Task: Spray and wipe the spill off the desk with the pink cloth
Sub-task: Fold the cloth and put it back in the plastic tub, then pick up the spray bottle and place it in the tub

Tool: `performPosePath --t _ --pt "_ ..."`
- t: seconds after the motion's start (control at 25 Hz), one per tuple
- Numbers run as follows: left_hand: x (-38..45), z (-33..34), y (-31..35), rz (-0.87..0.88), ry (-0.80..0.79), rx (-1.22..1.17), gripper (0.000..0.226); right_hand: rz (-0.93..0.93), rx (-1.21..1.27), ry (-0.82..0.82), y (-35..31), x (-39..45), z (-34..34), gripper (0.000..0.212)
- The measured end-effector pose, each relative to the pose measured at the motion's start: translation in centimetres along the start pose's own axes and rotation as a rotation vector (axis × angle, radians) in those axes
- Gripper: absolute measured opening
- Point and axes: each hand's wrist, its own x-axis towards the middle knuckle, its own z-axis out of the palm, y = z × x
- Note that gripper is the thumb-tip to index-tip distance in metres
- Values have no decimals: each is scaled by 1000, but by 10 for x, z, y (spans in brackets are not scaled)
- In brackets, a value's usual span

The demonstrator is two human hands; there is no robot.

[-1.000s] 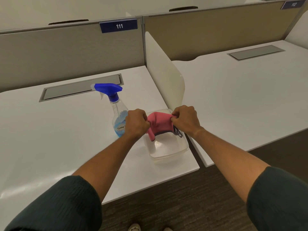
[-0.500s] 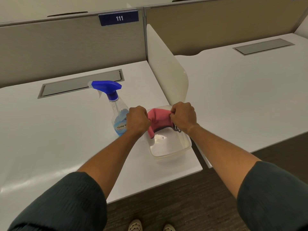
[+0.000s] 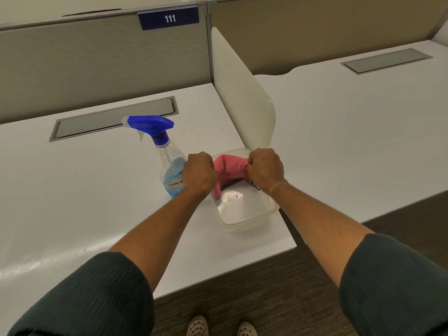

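We grip the pink cloth (image 3: 230, 169) in both fists, left hand (image 3: 198, 173) and right hand (image 3: 265, 169), over the clear tub (image 3: 244, 212) at the desk's (image 3: 84, 190) right near corner. We judge this wringing; next, the spray bottle (image 3: 167, 163), just left.

On the partition ahead of me a dark blue plate (image 3: 169, 18) reads "111" in white. The spray bottle (image 3: 169, 163) beside my left hand (image 3: 198, 174) carries a label with orange lettering, partly hidden; I cannot read it fully.
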Motion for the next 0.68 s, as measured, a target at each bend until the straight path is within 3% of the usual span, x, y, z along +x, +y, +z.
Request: performPosePath --t 0.12,0.44,0.68 --pt "-6 -3 0 61 36 -30 25 -49 8 -2 4 -2 -1 11" --pt "-30 -3 -8 299 27 204 72 -273 -124 70 3 -23 -4 73" --pt "-50 -9 -22 412 52 294 97 -294 -121 45 -9 -37 -7 92"
